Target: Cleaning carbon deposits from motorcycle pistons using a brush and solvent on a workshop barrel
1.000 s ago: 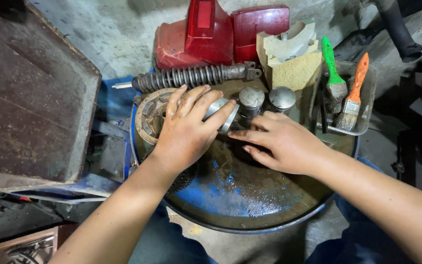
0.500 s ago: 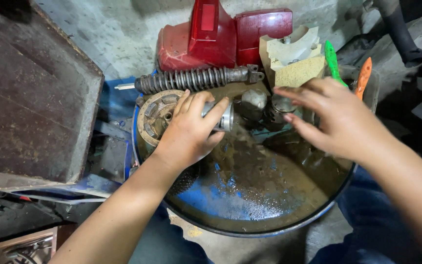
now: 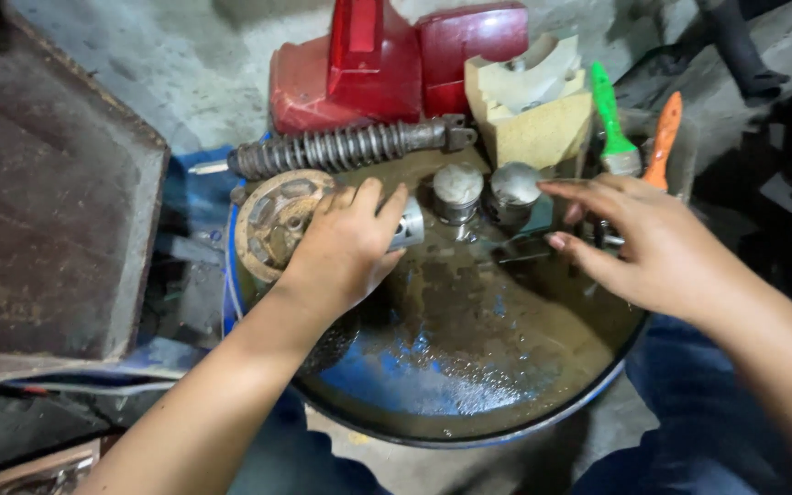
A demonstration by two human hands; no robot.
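Note:
My left hand (image 3: 346, 247) is closed around a small metal piston (image 3: 408, 226) lying on the greasy top of a blue drum (image 3: 469, 367). My right hand (image 3: 639, 240) hovers open, fingers spread, over the drum's right side and holds nothing. Just left of its fingertips stand two more metal pistons (image 3: 457, 191) (image 3: 514, 190), upright and side by side. A round rusty clutch plate (image 3: 277, 220) lies under my left hand's knuckles.
A coil shock absorber (image 3: 346, 148) lies across the drum's far edge, with red plastic covers (image 3: 387, 60) and a beige box (image 3: 529, 110) behind. Green (image 3: 613, 124) and orange (image 3: 665, 137) brushes stand at the right. A rusty metal slab (image 3: 43, 202) fills the left.
My right hand lifted off the drum top, swung up and right, and now hovers open lower near the brushes. The left hand has stayed on its piston.

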